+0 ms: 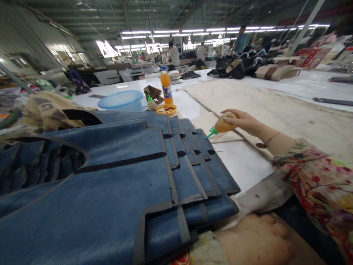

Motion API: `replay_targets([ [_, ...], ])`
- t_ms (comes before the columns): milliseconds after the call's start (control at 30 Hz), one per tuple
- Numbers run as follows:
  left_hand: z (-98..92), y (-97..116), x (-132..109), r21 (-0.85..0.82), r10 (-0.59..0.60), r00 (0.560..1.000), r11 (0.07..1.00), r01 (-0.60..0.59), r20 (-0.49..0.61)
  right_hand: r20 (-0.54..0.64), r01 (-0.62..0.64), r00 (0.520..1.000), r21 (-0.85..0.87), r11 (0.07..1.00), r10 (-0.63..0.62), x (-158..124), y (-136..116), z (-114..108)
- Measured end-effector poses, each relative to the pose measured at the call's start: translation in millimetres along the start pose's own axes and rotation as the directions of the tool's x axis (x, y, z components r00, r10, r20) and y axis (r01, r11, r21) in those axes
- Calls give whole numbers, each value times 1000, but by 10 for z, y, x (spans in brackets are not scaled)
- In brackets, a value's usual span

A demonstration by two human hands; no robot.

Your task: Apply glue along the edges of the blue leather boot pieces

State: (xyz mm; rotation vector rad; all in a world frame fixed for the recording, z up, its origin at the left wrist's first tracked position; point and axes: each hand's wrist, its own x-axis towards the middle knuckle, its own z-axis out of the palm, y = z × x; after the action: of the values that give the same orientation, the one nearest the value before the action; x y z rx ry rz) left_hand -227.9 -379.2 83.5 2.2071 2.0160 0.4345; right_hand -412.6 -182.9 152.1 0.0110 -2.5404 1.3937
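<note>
A stack of blue leather-like cut pieces with grey edge strips lies fanned out in front of me. My right hand is wrapped round a small squeeze bottle of yellowish glue, whose green nozzle points at the stack's far right edge. My left hand rests at the near corner of the stack, curled into a fist with its knuckles up. What its fingers hold, if anything, is hidden.
Behind the stack stand a blue plastic basin, an orange drink bottle, a second glue bottle and a small yellow dish. A stained beige cloth covers the white table at right. Other people work at far tables.
</note>
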Motion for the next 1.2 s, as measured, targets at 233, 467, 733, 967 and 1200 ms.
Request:
replay_targets([
  [233,-14,1,33,-1,-20,999,1000,20,37,27,4,1000,17,1000,-5,-110,8,-33],
  [467,10,-7,23,-15,-8,1000,1000,9,29,-133,69,988,-37,997,-73,147,206,119],
  [733,122,-34,46,-14,-11,1000,1000,11,-8,9,10,1000,46,999,-11,-172,82,-35],
  [967,136,-33,43,24,13,998,1000,-12,-55,62,-21,998,48,999,18,-455,119,-106],
  [1200,190,-63,60,23,26,999,999,-25,-32,-1,-27,1000,94,995,27,-493,175,-58],
])
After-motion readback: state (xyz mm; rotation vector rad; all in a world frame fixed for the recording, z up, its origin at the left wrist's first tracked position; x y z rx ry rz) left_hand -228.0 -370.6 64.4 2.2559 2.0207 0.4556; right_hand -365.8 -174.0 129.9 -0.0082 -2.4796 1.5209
